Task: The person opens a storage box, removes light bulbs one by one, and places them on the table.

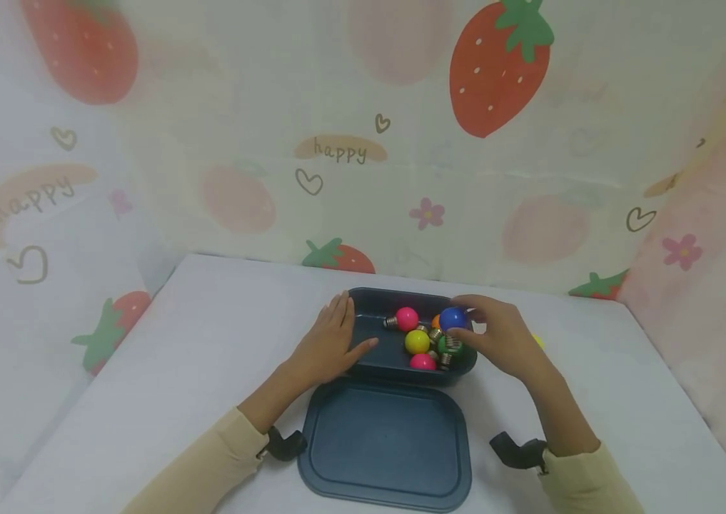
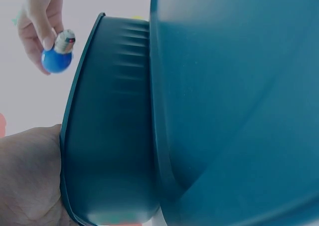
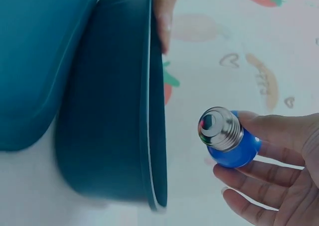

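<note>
My right hand [image 1: 497,332] pinches a blue light bulb [image 1: 452,319] between thumb and fingers, above the right end of a dark blue box [image 1: 372,350]. In the right wrist view the metal screw base of this blue bulb [image 3: 234,141] points toward the camera. My left hand [image 1: 327,341] rests on the box's left end, fingers straight along the rim and thumb over the inside. Inside the box lie several small bulbs: a yellow bulb [image 1: 417,342], pink bulbs, one [image 1: 407,319] near the back wall, an orange bulb and a green bulb [image 1: 447,345], partly hidden.
The box's matching lid [image 1: 385,446] lies flat on the white table [image 1: 234,307], in front of the box. A small yellow thing [image 1: 538,341] shows behind my right wrist. A curtain printed with strawberries [image 1: 337,207] stands at the table's back edge.
</note>
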`<state>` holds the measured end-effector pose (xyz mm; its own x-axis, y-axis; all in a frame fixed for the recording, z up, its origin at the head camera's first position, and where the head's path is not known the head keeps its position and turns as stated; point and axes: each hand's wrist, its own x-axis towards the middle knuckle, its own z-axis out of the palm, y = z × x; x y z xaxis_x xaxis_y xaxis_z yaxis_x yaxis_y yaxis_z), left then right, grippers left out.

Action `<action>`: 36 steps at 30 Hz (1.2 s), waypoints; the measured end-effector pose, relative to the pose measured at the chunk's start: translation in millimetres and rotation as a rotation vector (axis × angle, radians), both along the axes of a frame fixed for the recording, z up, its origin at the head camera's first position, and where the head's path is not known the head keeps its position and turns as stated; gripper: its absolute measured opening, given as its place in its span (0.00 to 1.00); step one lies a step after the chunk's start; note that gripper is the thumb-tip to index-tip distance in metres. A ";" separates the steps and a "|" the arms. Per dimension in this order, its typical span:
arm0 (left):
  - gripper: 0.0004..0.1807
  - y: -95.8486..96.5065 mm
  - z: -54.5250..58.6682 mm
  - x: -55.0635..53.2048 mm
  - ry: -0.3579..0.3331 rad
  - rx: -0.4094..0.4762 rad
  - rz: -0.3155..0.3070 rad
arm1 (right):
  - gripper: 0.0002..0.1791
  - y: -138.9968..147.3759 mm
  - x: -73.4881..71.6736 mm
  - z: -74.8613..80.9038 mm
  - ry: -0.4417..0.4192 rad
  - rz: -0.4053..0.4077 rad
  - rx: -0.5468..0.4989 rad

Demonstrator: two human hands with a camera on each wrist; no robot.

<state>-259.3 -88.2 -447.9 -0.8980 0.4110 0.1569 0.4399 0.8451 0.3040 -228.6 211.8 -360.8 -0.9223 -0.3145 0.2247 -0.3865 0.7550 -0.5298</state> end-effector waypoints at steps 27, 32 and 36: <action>0.51 1.1 0.7 2.1 0.003 -0.004 -0.003 | 0.26 65.0 0.6 -4.9 0.017 -0.139 -0.039; 0.51 0.0 -0.2 0.4 0.002 -0.028 0.001 | 0.27 74.9 -0.5 -4.0 0.005 -0.176 -0.037; 0.51 -0.1 -2.3 -1.5 0.005 -0.040 0.000 | 0.28 83.7 -2.8 -7.0 -0.011 -0.207 -0.033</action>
<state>-260.8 -88.3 -450.3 -0.8974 0.4166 0.1451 0.4410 0.8568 0.2673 -231.4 295.5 -367.7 -0.9690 -0.1101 0.2212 -0.2186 0.7997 -0.5592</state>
